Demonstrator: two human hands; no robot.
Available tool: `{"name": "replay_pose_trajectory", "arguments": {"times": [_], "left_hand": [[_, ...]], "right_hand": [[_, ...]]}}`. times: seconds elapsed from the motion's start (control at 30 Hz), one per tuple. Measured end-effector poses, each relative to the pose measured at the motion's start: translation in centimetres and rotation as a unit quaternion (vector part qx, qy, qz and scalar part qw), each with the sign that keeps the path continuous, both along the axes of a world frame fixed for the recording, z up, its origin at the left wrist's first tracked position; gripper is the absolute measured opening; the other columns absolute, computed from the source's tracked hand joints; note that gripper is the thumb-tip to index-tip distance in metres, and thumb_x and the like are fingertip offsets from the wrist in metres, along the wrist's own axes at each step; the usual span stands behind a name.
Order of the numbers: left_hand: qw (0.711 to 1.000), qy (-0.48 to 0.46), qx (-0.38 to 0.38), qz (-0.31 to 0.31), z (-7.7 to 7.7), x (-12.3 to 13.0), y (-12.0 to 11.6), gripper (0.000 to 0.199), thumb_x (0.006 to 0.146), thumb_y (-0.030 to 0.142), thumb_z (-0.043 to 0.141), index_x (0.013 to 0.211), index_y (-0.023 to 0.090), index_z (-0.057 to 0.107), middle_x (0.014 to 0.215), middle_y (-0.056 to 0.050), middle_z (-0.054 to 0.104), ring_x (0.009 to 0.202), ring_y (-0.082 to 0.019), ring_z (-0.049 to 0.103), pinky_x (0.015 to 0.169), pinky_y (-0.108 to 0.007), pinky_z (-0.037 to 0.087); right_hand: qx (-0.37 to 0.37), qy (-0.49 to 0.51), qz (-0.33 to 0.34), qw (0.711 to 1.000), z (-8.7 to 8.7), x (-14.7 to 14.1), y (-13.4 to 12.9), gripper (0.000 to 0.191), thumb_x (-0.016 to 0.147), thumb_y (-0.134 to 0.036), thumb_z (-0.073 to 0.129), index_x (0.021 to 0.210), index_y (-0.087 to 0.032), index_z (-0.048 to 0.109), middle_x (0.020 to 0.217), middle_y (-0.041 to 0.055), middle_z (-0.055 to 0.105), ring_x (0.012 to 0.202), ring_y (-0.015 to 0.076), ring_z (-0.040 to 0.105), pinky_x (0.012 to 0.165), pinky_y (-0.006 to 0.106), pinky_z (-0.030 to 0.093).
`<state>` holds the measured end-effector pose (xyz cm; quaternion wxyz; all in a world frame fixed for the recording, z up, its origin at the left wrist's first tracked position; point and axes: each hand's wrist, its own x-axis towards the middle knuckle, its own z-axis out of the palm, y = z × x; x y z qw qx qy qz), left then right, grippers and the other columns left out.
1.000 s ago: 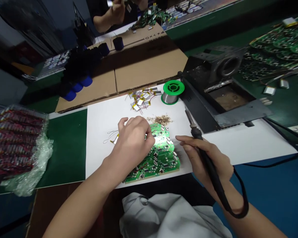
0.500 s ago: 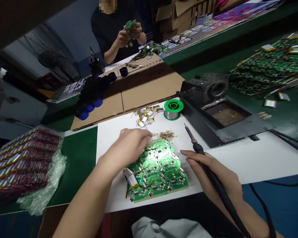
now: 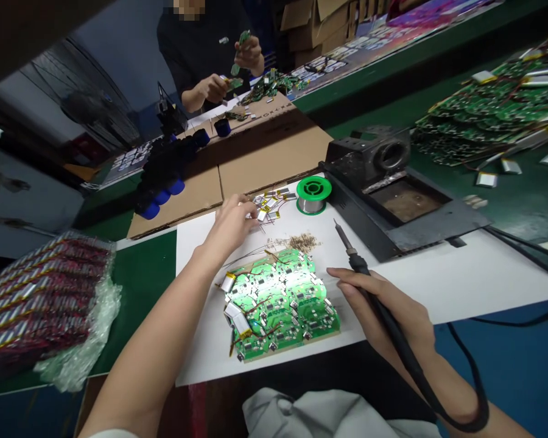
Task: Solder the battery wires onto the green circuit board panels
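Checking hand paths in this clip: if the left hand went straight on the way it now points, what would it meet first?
The left hand would probably meet the pile of small wired batteries first; it sits right at the pile's edge and may already touch it.

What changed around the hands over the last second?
The left hand moved forward off the circuit boards to the pile of small batteries, and a second battery now lies on the boards' left edge. The right hand still holds the soldering iron in about the same place.
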<state>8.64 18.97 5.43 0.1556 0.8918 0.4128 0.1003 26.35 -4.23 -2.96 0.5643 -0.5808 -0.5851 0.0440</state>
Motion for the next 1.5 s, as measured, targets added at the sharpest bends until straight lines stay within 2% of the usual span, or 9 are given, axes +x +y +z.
{"name": "replay_pose_trajectory", "arguments": {"times": [0.17, 0.33, 0.47, 0.63, 0.8, 1.0, 1.2, 1.33, 1.5], "left_hand": [[0.976, -0.204, 0.007, 0.073, 0.9, -2.2, -1.4, 0.005, 0.091, 0.018, 0.074, 0.091, 0.021, 0.07, 0.138, -0.012, 0.062, 0.137, -0.031, 0.054, 0.107, -0.047, 0.047], [0.859, -0.482, -0.142, 0.092, 1.9, -3.4, -4.2, 0.013, 0.084, 0.025, 0.083, 0.091, 0.022, 0.073, 0.083, -0.001, 0.07, 0.081, -0.018, 0.068, 0.08, -0.031, 0.054], [0.808, -0.526, -0.255, 0.072, 2.7, -3.2, -6.5, 0.032, 0.078, 0.027, 0.092, 0.107, 0.024, 0.079, 0.076, 0.003, 0.069, 0.072, -0.011, 0.064, 0.075, -0.023, 0.054], [0.77, -0.55, -0.312, 0.083, 3.0, -2.5, -8.7, 0.027, 0.073, 0.035, 0.098, 0.09, 0.022, 0.082, 0.08, -0.001, 0.076, 0.079, -0.011, 0.07, 0.078, -0.02, 0.057], [0.729, -0.559, -0.373, 0.132, 3.3, -2.2, -11.3, 0.031, 0.069, 0.032, 0.1, 0.085, 0.019, 0.076, 0.085, -0.001, 0.077, 0.076, -0.014, 0.075, 0.074, -0.024, 0.065], [0.736, -0.537, -0.372, 0.176, 3.0, -2.8, -13.5, 0.035, 0.069, 0.033, 0.097, 0.079, 0.019, 0.067, 0.093, -0.002, 0.075, 0.081, -0.019, 0.078, 0.081, -0.034, 0.07], [0.74, -0.531, -0.369, 0.187, 2.1, -3.9, -14.8, 0.028, 0.075, 0.027, 0.092, 0.079, 0.018, 0.066, 0.092, -0.002, 0.074, 0.076, -0.016, 0.076, 0.074, -0.029, 0.068], [0.824, -0.454, -0.312, 0.137, 2.2, -4.4, -15.8, 0.019, 0.084, 0.017, 0.082, 0.101, 0.022, 0.075, 0.097, -0.003, 0.075, 0.071, -0.011, 0.067, 0.063, -0.023, 0.058], [0.927, -0.299, -0.221, 0.047, 3.2, -4.3, -16.7, 0.028, 0.085, 0.02, 0.084, 0.112, 0.029, 0.079, 0.094, 0.0, 0.075, 0.088, -0.018, 0.068, 0.082, -0.029, 0.054]], "right_hand": [[-0.005, -0.003, -0.002, 1.0, 0.2, 0.0, 0.1, 0.02, 0.097, -0.013, 0.067, 0.111, -0.026, 0.072, 0.107, 0.0042, 0.082, 0.09, 0.0202, 0.08, 0.082, 0.03, 0.066], [-0.001, 0.035, -0.023, 0.999, 0.9, 0.0, -0.2, 0.022, 0.097, -0.012, 0.067, 0.112, -0.027, 0.072, 0.109, 0.0021, 0.082, 0.089, 0.0187, 0.08, 0.085, 0.03, 0.065], [0.028, 0.069, -0.038, 0.996, 2.4, -0.3, -0.4, 0.027, 0.094, -0.009, 0.07, 0.112, -0.028, 0.073, 0.111, 0.0019, 0.082, 0.093, 0.0209, 0.08, 0.09, 0.037, 0.064], [0.061, 0.072, -0.004, 0.996, 5.1, -1.6, 0.0, 0.03, 0.093, -0.007, 0.07, 0.115, -0.027, 0.072, 0.112, 0.0014, 0.082, 0.093, 0.0194, 0.079, 0.088, 0.035, 0.065], [0.012, 0.081, 0.038, 0.996, 6.1, -2.9, 1.3, 0.037, 0.09, -0.02, 0.081, 0.123, -0.028, 0.066, 0.122, 0.005, 0.079, 0.104, 0.0209, 0.077, 0.088, 0.034, 0.065], [-0.01, 0.136, 0.092, 0.986, 5.6, -4.1, 1.7, 0.032, 0.094, -0.016, 0.075, 0.12, -0.029, 0.062, 0.108, 0.003, 0.075, 0.094, 0.0176, 0.076, 0.084, 0.032, 0.066], [-0.009, 0.106, 0.107, 0.989, 5.9, -4.0, 1.3, 0.038, 0.092, -0.005, 0.069, 0.119, -0.029, 0.059, 0.098, -0.0017, 0.073, 0.086, 0.0123, 0.073, 0.081, 0.024, 0.062], [-0.002, 0.07, 0.121, 0.99, 6.1, -3.6, 1.0, 0.037, 0.092, -0.006, 0.066, 0.12, -0.028, 0.058, 0.098, -0.0006, 0.073, 0.082, 0.0133, 0.073, 0.08, 0.026, 0.062], [-0.002, 0.075, 0.156, 0.985, 6.3, -3.5, 0.7, 0.039, 0.093, -0.007, 0.066, 0.124, -0.029, 0.056, 0.095, -0.0013, 0.072, 0.08, 0.0129, 0.073, 0.076, 0.025, 0.063]]}}
